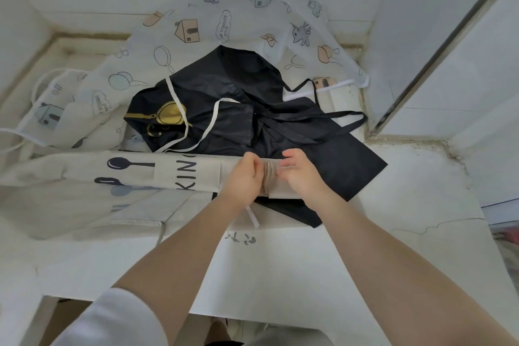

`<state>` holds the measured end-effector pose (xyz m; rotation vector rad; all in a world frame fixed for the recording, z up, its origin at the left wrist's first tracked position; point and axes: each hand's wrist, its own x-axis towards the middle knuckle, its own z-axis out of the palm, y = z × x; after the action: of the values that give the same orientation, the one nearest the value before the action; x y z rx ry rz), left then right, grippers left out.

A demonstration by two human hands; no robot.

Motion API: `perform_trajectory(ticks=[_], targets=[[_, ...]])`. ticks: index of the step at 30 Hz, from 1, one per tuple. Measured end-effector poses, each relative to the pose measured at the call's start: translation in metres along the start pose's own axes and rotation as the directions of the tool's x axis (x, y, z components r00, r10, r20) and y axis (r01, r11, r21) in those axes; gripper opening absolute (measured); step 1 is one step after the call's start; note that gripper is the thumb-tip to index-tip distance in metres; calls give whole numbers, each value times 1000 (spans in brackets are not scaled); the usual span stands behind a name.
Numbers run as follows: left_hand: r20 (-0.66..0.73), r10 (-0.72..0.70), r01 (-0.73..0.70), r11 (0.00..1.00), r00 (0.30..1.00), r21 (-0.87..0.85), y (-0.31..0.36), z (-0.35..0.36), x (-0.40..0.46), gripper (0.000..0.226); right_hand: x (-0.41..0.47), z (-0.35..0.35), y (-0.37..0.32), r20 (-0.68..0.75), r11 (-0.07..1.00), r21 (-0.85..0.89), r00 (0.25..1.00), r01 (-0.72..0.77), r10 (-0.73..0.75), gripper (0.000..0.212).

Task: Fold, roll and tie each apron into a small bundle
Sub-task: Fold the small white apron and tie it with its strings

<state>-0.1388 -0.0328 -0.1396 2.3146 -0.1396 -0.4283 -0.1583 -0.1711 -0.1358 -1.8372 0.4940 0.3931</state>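
Left hand [243, 177] and right hand [298, 174] close together, fingers curled around the rolled end of the beige apron [179, 170] printed with dark spoons and letters; rest of it trailing flat leftward. Black apron [238, 109] with gold print spread just beyond and under both hands. White patterned apron [224, 22] farther beyond. All lying on white counter [280, 267]

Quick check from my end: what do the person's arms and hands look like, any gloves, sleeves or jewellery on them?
Both hands are bare: no gloves on the left hand or the right hand, and no rings, watch or bracelet show. Both forearms are uncovered. A white sleeve covers the left upper arm at the bottom edge; the right arm leaves the frame with no sleeve seen.
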Motion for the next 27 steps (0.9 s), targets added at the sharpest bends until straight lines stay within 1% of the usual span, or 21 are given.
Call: perform_trajectory(ticks=[1,2,4,5,6,8,9,10,12,13,14,15,16,17,18,20,21,22,24,26,27], targets=[[25,9,-9,1000,1000,4,-2,-3,-1,14,-2,1,1,29,995,-86,998,50,-48,40],[80,47,-51,998,996,44,-4,-4,-2,19,-3,2,2,50,986,-135,995,96,-90,37],[210,108,-148,971,972,188,-7,-3,-6,28,-2,5,1,64,962,-223,987,157,-147,33],[260,122,-194,941,958,276,-7,-2,-7,36,-1,6,-1,71,946,-275,985,173,-159,32],[283,133,-229,912,950,339,-8,0,-7,45,0,6,-3,85,925,-328,982,190,-171,32],[268,141,-239,893,953,381,-10,1,-3,55,1,5,-5,124,862,-453,973,229,-194,32],[253,145,-235,898,956,372,-10,1,-2,54,2,2,-5,125,808,-539,971,240,-206,33],[246,149,-233,904,958,358,-9,0,0,52,3,-1,-6,102,730,-642,970,233,-220,33],[238,139,-208,933,961,294,-10,-3,4,48,5,-10,-7,26,575,-802,972,159,-232,33],[237,108,-161,962,965,218,-10,-4,5,44,6,-14,-8,8,545,-828,975,130,-221,32],[232,74,-106,986,970,129,-8,-5,5,39,8,-18,-9,10,540,-833,980,120,-201,32],[221,52,-72,994,974,80,-8,-4,5,33,9,-21,-10,29,536,-835,982,127,-189,31],[203,51,-70,993,978,90,-7,-3,4,28,12,-24,-11,57,530,-836,983,144,-177,31],[187,64,-97,980,980,172,-8,-1,3,23,13,-26,-12,91,540,-825,983,164,-158,32],[170,78,-116,966,982,232,-8,0,3,19,13,-29,-13,120,584,-793,984,174,-131,32],[133,84,-113,968,988,226,-6,1,-1,20,13,-35,-15,151,756,-637,986,152,-70,30],[125,69,-93,976,990,198,-6,1,-3,22,11,-37,-17,173,839,-532,985,114,-25,27],[121,64,-85,980,991,181,-6,2,-5,22,9,-38,-21,209,898,-437,977,57,40,26],[139,122,-149,967,983,207,-9,4,-8,15,5,-40,-30,299,935,-355,944,-23,137,35],[169,181,-214,955,969,205,-11,5,-10,7,2,-37,-40,356,941,-339,925,0,129,43],[180,191,-224,956,965,188,-10,4,-11,10,0,-34,-45,376,943,-331,920,19,114,43]])
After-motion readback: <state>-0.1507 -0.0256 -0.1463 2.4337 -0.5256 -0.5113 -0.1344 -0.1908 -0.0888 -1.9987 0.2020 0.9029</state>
